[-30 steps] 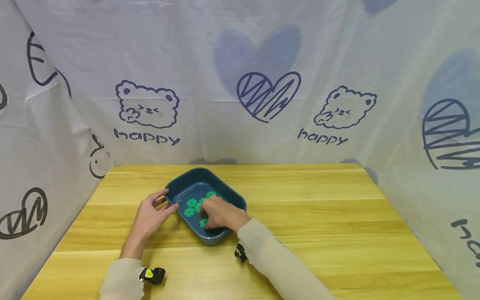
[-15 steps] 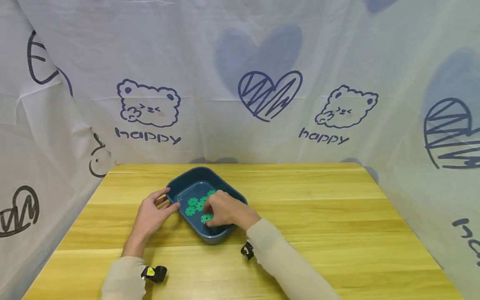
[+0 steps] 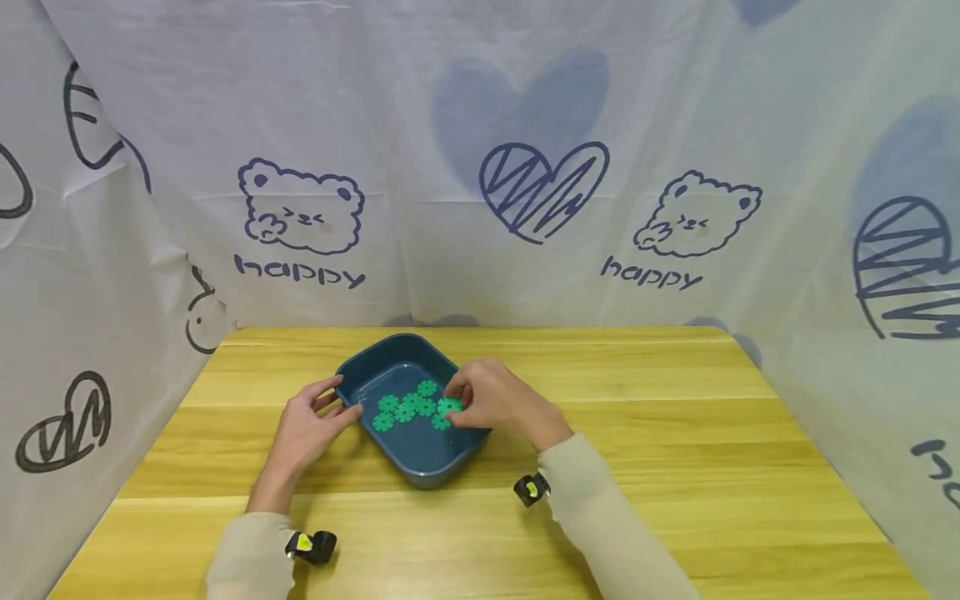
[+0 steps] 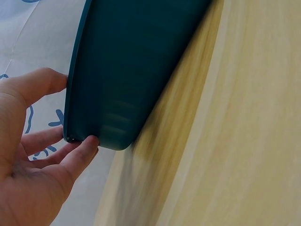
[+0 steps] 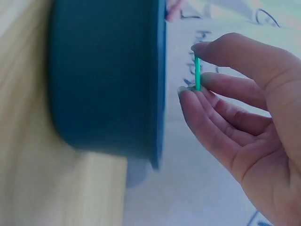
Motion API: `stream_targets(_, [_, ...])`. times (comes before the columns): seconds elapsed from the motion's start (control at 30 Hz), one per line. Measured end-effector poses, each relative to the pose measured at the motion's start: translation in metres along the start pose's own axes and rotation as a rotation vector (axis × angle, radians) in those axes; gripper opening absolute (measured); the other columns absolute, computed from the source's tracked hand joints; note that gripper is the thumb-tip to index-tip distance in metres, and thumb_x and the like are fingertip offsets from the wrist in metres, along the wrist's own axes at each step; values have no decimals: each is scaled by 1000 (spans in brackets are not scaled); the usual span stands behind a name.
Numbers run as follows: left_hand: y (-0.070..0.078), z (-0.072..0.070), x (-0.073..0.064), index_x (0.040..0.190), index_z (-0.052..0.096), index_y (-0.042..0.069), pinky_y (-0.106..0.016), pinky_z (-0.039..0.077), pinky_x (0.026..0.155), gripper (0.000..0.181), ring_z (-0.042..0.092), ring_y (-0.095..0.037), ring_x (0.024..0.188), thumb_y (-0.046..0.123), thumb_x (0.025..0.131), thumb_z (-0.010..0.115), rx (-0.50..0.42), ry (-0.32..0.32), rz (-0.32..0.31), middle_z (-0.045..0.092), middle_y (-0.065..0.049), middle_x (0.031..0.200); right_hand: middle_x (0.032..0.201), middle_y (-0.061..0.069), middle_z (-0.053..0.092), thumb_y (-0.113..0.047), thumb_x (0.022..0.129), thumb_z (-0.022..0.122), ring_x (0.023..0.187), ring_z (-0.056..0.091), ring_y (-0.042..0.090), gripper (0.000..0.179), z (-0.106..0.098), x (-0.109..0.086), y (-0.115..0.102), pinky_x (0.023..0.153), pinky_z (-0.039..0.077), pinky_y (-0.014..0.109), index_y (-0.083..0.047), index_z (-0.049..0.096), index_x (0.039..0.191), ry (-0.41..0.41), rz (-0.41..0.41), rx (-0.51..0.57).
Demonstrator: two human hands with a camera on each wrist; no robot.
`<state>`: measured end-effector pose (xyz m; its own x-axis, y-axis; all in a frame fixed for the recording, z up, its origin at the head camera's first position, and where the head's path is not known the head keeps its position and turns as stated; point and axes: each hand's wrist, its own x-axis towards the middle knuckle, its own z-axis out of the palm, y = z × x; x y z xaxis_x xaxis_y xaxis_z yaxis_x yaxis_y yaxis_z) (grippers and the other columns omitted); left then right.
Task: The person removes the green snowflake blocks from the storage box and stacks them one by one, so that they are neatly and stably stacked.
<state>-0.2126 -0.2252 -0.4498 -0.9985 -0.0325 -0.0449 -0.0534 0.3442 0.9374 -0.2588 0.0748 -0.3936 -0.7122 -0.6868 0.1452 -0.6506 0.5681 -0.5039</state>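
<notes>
Head view: your right hand pinches a flat, round, notched green disc over the right part of the blue tray, more green discs clustered on its floor, while your left hand grips the left rim. Left wrist view adds the tray's smooth outer wall, your fingertips spread along its lip. Right wrist view alone gives the held disc edge-on, a thin straight strip clear above the rim, your thumb and fingertips bent round it.
</notes>
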Motion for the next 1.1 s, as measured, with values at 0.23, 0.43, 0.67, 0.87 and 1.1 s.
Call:
stream_targets(0.23, [2, 1, 5, 158, 38, 1, -40, 47, 114, 75, 44, -42, 148, 22, 96, 74, 2, -3, 11, 27, -25, 167, 91, 7, 76, -15, 84, 83, 73, 65, 8, 20, -24, -24, 15, 67, 58, 17, -3, 81, 99, 97, 22, -17])
stream_targets(0.43, [1, 2, 5, 158, 38, 1, -41, 47, 114, 74, 45, -42, 147, 22, 96, 74, 9, -3, 8, 28, -25, 167, 89, 8, 75, -15, 84, 83, 73, 65, 11, 17, -29, -43, 31, 65, 57, 18, -3, 81, 96, 117, 55, -52])
stream_targets(0.67, [2, 2, 4, 157, 38, 1, -41, 47, 114, 73, 44, -42, 148, 20, 96, 73, 4, 1, 3, 28, -25, 167, 87, 7, 73, -14, 84, 82, 70, 63, 8, 14, -28, -62, 52, 63, 56, 18, -3, 81, 93, 128, 66, -72])
stream_targets(0.87, [1, 3, 3, 157, 38, 1, -41, 47, 115, 72, 44, -42, 148, 20, 97, 73, 5, 1, 0, 28, -25, 167, 88, 7, 73, -13, 84, 82, 72, 63, 10, 14, -28, -74, 64, 65, 56, 18, -3, 80, 94, 127, 110, -64])
stream_targets(1.1, [-2, 0, 0, 158, 38, 2, -39, 47, 114, 74, 45, -41, 147, 21, 96, 74, -1, 7, -5, 28, -24, 167, 86, 10, 74, -9, 84, 82, 71, 66, 13, 10, -23, -81, 77, 63, 56, 18, -2, 80, 90, 139, 100, -62])
